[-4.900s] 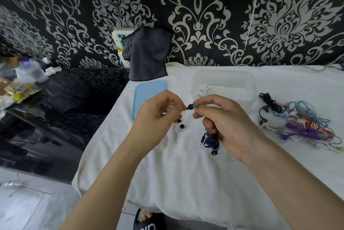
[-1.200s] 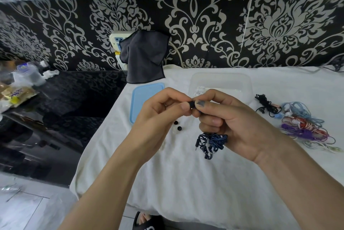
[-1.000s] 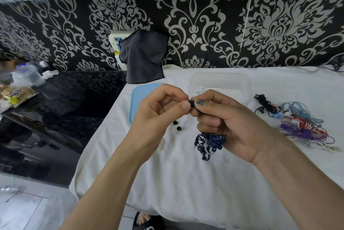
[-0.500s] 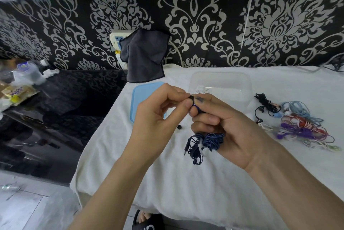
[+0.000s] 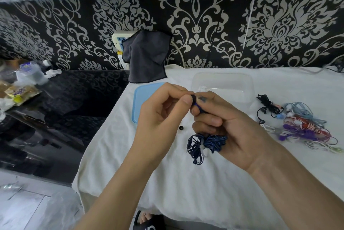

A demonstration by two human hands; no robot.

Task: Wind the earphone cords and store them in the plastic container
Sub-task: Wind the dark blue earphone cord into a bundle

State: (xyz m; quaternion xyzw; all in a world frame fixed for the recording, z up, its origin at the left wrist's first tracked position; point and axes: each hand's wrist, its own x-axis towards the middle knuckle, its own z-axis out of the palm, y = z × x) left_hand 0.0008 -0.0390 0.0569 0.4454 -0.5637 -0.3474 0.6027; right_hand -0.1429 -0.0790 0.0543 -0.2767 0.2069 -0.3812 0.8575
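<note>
My right hand (image 5: 230,129) grips a dark blue earphone cord (image 5: 202,144), whose loose bundle hangs below my curled fingers just above the white cloth. Its thumb and forefinger pinch the blue earbud (image 5: 195,101) at the top. My left hand (image 5: 163,116) pinches the same earbud's tip from the left, fingertips meeting my right thumb. Behind my hands stands the clear plastic container (image 5: 247,88), open, with some white cord inside. Its light blue lid (image 5: 143,97) lies to its left.
A tangle of black, light blue, red, purple and white earphones (image 5: 297,125) lies on the white cloth (image 5: 186,183) at the right. A small black ear tip (image 5: 180,127) sits by my left hand. A dark grey cloth (image 5: 147,56) hangs at the wall. The cloth's left edge drops to a dark glass table.
The blue bundle has loosened and hangs lower and further left under my right hand. My left hand has closed in on the earbud. One of the two black ear tips is now hidden.
</note>
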